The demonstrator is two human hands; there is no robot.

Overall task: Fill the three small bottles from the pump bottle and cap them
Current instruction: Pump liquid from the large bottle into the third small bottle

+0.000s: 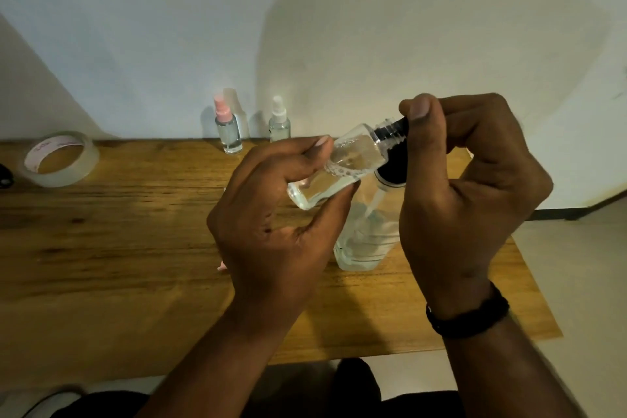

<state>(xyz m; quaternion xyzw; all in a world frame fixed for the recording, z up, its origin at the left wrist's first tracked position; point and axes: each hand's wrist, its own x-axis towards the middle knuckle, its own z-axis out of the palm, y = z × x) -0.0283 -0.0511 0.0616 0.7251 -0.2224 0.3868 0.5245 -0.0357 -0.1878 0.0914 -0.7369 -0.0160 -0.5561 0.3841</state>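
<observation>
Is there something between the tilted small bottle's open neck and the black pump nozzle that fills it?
Nothing visible does. The left hand holds the small bottle tilted, and the black pump nozzle, pressed by the right hand, already sits inside its open neck. The pump bottle stands below.

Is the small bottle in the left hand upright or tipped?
Tipped: the small bottle lies slanted in the left hand, neck toward the right hand.
</observation>
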